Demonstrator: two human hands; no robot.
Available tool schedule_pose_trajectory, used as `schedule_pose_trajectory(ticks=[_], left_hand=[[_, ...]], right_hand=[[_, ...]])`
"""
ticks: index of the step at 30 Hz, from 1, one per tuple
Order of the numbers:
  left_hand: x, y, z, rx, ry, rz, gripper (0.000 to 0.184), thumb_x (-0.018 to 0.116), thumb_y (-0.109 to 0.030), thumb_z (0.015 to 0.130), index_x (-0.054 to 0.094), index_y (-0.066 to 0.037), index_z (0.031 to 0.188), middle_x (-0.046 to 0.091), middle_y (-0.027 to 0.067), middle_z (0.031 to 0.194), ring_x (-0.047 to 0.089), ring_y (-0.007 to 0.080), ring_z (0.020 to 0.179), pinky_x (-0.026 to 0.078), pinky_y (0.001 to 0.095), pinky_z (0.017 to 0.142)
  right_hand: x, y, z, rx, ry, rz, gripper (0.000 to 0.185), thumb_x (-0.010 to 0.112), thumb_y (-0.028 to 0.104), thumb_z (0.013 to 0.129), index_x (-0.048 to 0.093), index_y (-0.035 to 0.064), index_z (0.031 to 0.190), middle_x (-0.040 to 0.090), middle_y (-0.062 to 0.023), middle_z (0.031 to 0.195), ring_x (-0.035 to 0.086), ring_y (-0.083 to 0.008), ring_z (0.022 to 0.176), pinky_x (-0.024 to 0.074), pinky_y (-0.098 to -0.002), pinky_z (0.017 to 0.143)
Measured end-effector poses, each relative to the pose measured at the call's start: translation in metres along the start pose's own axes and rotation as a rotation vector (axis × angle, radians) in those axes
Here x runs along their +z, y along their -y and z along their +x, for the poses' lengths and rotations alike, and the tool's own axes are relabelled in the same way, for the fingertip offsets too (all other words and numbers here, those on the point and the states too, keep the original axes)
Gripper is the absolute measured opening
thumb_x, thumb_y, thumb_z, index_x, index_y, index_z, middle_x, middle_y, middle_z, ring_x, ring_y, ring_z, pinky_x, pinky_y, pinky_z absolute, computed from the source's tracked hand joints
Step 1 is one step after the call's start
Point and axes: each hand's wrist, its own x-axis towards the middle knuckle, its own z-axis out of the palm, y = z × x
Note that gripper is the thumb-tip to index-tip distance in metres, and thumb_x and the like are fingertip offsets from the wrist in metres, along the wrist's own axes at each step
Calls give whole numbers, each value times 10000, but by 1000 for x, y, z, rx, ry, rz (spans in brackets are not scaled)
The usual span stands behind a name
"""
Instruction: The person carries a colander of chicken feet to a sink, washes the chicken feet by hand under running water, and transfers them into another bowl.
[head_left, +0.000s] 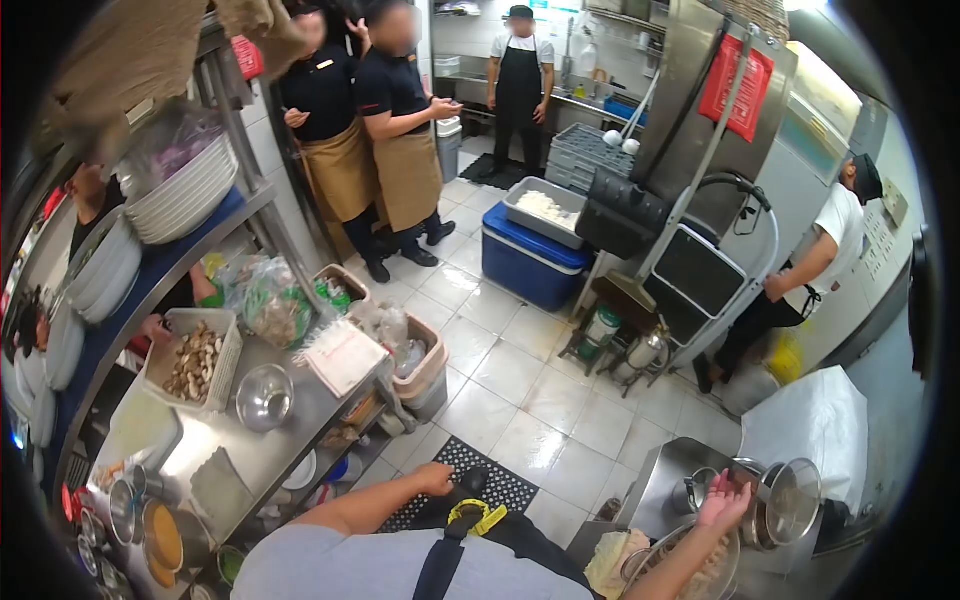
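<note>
A nudge from the right hand [724, 502] could topple the round silver mesh strainer [797, 503] on the right of the steel counter [653, 488]; the left hand [435, 479] curls left of it. What either hand's fingers hold is unclear.

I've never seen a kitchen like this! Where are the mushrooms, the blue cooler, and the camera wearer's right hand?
Mushrooms [196, 364]: head view, middle of the heap.
Blue cooler [526, 266]: head view, front side.
Right hand [724, 503]: head view, middle of the hand.
</note>
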Motion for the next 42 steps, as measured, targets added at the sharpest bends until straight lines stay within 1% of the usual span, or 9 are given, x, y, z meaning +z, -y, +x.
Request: schedule_pose_trajectory(ticks=[4, 6, 9, 12, 18, 19, 24, 27, 42], left_hand=[[53, 76, -23, -265, -7, -152, 396, 604, -284, 752, 686, -27, 1041, 672, 224, 1072, 639, 378, 1022, 510, 460, 876], [69, 95, -42, -336, -88, -120, 355, 612, -278, 739, 710, 1, 935, 697, 220, 974, 685, 356, 879, 537, 433, 812], [67, 114, -66, -549, 81, -286, 344, 616, -295, 737, 709, 22, 832, 698, 204, 812, 692, 318, 694, 559, 412, 699], [73, 143, -67, -565, 45, -255, 350, 611, -306, 750, 695, 33, 767, 674, 187, 699, 665, 289, 568, 558, 403, 601], [22, 131, -34, -501, -91, -344, 375, 591, -330, 784, 699, 29, 785, 685, 186, 732, 671, 289, 585, 555, 401, 592], [13, 129, -25, -468, -104, -339, 376, 595, -334, 784, 699, 26, 809, 687, 185, 746, 672, 288, 589, 554, 399, 595], [-13, 111, 10, -294, -334, -279, 396, 609, -343, 783, 692, 12, 939, 689, 184, 799, 677, 283, 608, 551, 392, 600], [-34, 96, 15, -311, -163, -370, 391, 608, -336, 787, 684, 2, 968, 687, 184, 795, 674, 279, 607, 547, 394, 596], [-46, 126, 42, -453, -5, -329, 335, 565, -311, 782, 694, -3, 752, 683, 147, 711, 689, 268, 635, 573, 363, 612]], right_hand=[[12, -5, 11, -4, 16, 4, 403, 600, 318, 927, 530, 39, 1209, 574, -102, 1132, 587, -248, 1017, 483, -365, 873], [17, -10, 14, 2, 25, -4, 376, 594, 310, 931, 544, 30, 1176, 586, -108, 1150, 589, -245, 1025, 486, -363, 874], [22, -26, 5, 44, 38, 1, 352, 603, 299, 927, 546, 35, 1151, 592, -104, 1158, 594, -225, 1025, 496, -357, 871], [38, -42, -27, 125, 34, -4, 336, 630, 281, 912, 542, 47, 1135, 602, -88, 1141, 604, -198, 1013, 520, -352, 853], [46, -79, -78, 186, 117, -226, 409, 610, 309, 926, 507, 129, 1278, 617, -30, 1117, 600, -163, 946, 506, -319, 793], [53, -84, -89, 203, 74, -226, 484, 590, 244, 925, 449, 114, 1370, 588, -71, 1125, 591, -178, 897, 501, -317, 745], [43, -106, -103, 283, 83, -266, 493, 589, 207, 913, 439, 100, 1371, 584, -93, 1119, 604, -183, 826, 515, -309, 686], [44, -112, -107, 287, 86, -297, 506, 594, 201, 904, 433, 94, 1372, 584, -100, 1120, 603, -184, 823, 515, -308, 681], [80, -135, -116, 298, 95, -360, 503, 599, 176, 895, 422, 58, 1351, 583, -110, 1067, 594, -182, 787, 513, -298, 647]])
